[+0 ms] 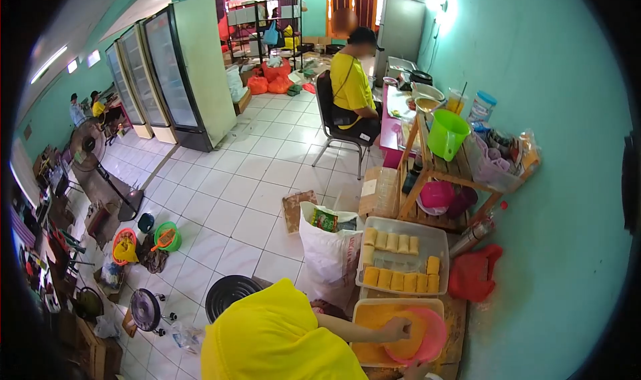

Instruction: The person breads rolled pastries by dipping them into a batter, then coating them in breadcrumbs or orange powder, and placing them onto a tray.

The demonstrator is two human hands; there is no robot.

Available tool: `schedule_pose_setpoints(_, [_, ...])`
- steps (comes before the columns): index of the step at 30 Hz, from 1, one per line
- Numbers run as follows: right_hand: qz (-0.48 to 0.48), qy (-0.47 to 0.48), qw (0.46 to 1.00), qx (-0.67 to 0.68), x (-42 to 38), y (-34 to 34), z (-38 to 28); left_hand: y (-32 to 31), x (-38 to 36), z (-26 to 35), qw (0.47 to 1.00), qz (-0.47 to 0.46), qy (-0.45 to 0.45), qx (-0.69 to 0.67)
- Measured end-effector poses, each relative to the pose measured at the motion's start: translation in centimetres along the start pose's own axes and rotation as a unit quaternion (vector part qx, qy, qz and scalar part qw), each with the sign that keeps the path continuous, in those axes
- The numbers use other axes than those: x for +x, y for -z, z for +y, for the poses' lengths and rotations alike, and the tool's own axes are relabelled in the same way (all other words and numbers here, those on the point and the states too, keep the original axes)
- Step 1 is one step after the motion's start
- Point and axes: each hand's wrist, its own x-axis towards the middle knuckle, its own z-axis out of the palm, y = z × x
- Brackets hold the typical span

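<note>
My left hand (397,328) reaches in from a yellow sleeve (280,333) and hovers over a pink bowl (435,333). Its fingers are curled together; whatever may be in them is hidden. At the bottom edge, part of my right hand (417,371) shows beside the bowl's near rim, with most of its fingers out of sight. The bowl sits in a white tray (360,304) of orange crumbs (374,314). Behind it, a clear plastic tub (441,233) holds pale rolls (392,242) and several orange crumb-coated rolls (396,281).
A white sack (327,253) stands left of the tub. At right are a red plastic bag (474,273) and a wooden rack (434,170) bearing a green pitcher (449,134). Another person in yellow (350,83) sits farther back. A black round stool (230,294) is at left.
</note>
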Motion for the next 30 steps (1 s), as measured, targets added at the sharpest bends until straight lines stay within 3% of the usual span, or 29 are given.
schedule_pose_setpoints(4, [-0.05, -0.032, 0.998, 0.032, 0.8, 0.9, 1.5, -0.3, 0.6, -1.8, 0.997, -0.033, -0.052, 0.04])
schedule_pose_setpoints(7, [0.041, -0.005, 0.997, 0.069, 1.0, -1.5, 2.6, -0.6, 1.2, -2.1, 0.992, -0.04, -0.105, 0.05])
schedule_pose_setpoints(9, [-0.011, 0.022, 0.995, 0.094, 0.7, -0.2, 2.6, -1.3, 1.1, -2.7, 0.982, -0.027, -0.177, 0.053])
schedule_pose_setpoints(10, [-0.038, 0.035, 0.993, 0.106, 0.1, 0.4, 2.0, -1.9, 0.7, -2.8, 0.985, -0.03, -0.16, 0.06])
schedule_pose_setpoints(13, [0.071, 0.103, 0.99, 0.071, 0.2, -0.6, 3.2, -1.9, 1.1, -1.8, 0.986, -0.04, -0.139, 0.081])
schedule_pose_setpoints(16, [-0.057, -0.071, 0.979, 0.18, 0.5, -0.7, 3.7, -1.9, 1.0, -0.9, 0.978, -0.055, -0.17, 0.111])
schedule_pose_setpoints(18, [0.031, 0.008, 0.999, 0.029, 0.9, -0.4, 4.2, -2.6, 1.6, -1.8, 0.959, -0.035, -0.226, 0.166])
schedule_pose_setpoints(19, [0.076, 0.049, 0.995, -0.046, 2.0, -0.8, 5.6, -2.1, 1.3, -0.9, 0.964, -0.051, -0.208, 0.155])
schedule_pose_setpoints(21, [0.087, 0.037, 0.995, -0.031, 2.7, -1.9, 7.0, -1.0, 0.8, 0.9, 0.973, -0.081, -0.17, 0.132])
schedule_pose_setpoints(24, [0.076, 0.025, 0.997, 0.004, 2.0, -1.7, 5.3, -0.2, 0.3, 1.0, 0.967, -0.129, -0.182, 0.122])
schedule_pose_setpoints(30, [0.134, 0.101, 0.982, 0.081, -1.8, 0.4, 0.1, -1.7, 3.7, -4.3, 0.961, -0.019, -0.275, 0.03])
